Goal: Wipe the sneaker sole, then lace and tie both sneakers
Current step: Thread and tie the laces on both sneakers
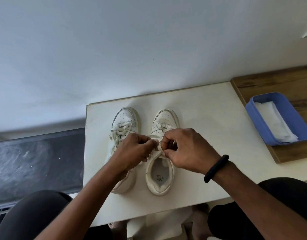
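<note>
Head view: two white sneakers stand side by side on the pale, smooth bench (209, 129), toes pointing away from the person and heels near the front edge. The left sneaker (125, 118) has a perforated, rounded toe cap, a thick off-white sole and flat cream laces (117, 134) crossed over its tongue. Its rear half is hidden under the left forearm. The right sneaker (164, 118) has the same dotted toe, and its padded collar gapes open, showing a grey insole with small printed lettering.

Both hands meet above the right sneaker's tongue. The left hand (133, 151) curls its fingers (146, 143) and pinches the lace (159, 147). The right hand (185, 149), with a black band (216, 168) round the wrist, bends its fingers (168, 140) tightly and pinches the same flat lace just beside the left hand's grip. How the lace is looped between them I cannot tell.

Well apart to the right, a blue, round-cornered plastic tray (249, 110) holds folded white wipes (274, 123) and sits on a brown wood-grain board (279, 80)
</note>
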